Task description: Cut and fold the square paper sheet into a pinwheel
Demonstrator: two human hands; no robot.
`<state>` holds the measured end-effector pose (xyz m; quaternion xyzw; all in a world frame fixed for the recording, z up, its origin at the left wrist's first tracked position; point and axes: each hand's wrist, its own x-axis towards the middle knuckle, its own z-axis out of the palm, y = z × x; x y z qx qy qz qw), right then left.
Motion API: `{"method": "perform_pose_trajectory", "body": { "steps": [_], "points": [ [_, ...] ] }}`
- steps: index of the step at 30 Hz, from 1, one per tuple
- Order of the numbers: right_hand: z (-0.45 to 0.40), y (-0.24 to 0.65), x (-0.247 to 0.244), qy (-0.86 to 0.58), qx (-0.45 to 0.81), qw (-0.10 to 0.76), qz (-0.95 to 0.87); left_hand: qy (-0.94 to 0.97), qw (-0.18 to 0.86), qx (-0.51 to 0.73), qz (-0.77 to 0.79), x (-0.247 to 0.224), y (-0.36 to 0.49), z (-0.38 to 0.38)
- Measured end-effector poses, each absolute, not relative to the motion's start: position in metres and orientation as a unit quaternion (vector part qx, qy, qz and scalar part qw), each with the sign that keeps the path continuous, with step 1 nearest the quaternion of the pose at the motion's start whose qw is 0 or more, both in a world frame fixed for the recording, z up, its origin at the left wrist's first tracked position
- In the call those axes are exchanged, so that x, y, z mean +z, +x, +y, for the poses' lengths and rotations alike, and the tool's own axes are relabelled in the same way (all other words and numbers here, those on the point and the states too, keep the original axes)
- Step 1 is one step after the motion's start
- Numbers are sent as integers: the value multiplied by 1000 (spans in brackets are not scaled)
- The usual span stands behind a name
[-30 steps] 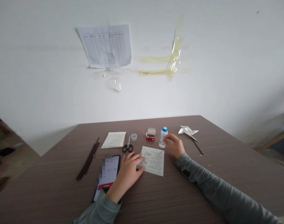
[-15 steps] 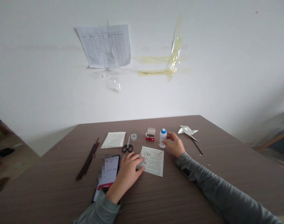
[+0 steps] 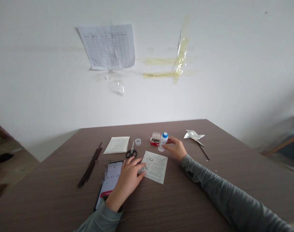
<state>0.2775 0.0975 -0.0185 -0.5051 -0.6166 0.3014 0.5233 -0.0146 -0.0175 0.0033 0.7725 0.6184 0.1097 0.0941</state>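
My right hand [image 3: 176, 149] grips a white glue bottle with a blue top [image 3: 163, 141], which leans to the left above the table. My left hand [image 3: 128, 178] lies flat on the left corner of a square of printed paper [image 3: 155, 167], its fingers spread. That square has fold lines and lies between my hands. The left palm sits beside a phone [image 3: 110, 178] showing a timer, and its lower part is partly covered by my hand.
Along the brown wood-grain table [image 3: 175, 193] lie black scissors [image 3: 131, 150], a small translucent cap [image 3: 137, 141], a red-and-white box of pins [image 3: 155, 139], a printed sheet [image 3: 116, 145], dark thin sticks [image 3: 90, 166] and a paper pinwheel on a stick [image 3: 194, 135].
The glue bottle has moved left and now leans over in my right hand's grip. My right hand has shifted left. The phone timer has advanced, and my left hand stays on the paper.
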Motion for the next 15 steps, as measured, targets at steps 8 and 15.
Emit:
{"method": "perform_pose_trajectory", "body": {
  "steps": [8, 15],
  "points": [
    [126, 226, -3, -478, 331, 482, -656, 765, 82, 90, 632, 6, -26, -15],
    [149, 194, 3, -499, 306, 453, -673, 765, 86, 89, 632, 6, -35, -16]
  ]
}}
